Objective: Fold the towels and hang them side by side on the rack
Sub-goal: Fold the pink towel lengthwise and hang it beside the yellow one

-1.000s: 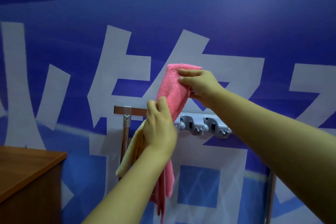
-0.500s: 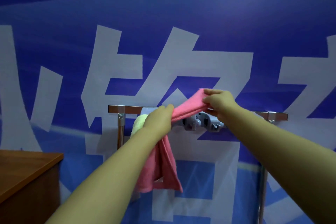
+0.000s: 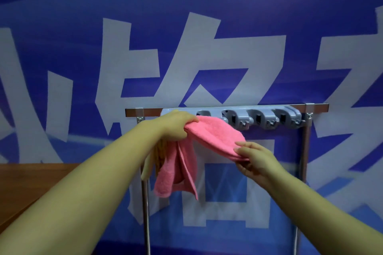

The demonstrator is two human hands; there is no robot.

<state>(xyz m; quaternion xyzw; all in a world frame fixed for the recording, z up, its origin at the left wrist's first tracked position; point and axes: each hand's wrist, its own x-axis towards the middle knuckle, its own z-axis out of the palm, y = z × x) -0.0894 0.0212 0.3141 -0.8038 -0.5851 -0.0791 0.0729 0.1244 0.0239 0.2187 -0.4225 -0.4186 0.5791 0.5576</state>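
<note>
1. At the far left a wooden table (image 3: 31, 182) edges into view, well apart from the work.
2. A yellow towel (image 3: 158, 157) hangs at the left end of the rack (image 3: 132, 111), mostly hidden behind the left forearm, so how neatly it lies cannot be told.
3. The left hand (image 3: 176, 124) has its fingers curled over the bunched upper part of the pink towel (image 3: 215, 136), gripping it right at the bar. One end of the towel hangs below this hand, in front of the left post.
4. The rest of the pink towel stretches rightward and down to the right hand (image 3: 255, 157), which pinches the folded edge between thumb and fingers, below and in front of the grey clips (image 3: 259, 119).
5. To do this well, I would judge the right hand should keep the layers pinched together, lift the edge over the bar just right of the yellow towel, and let both halves drop evenly, without overlap or snagging on the clips.
</note>
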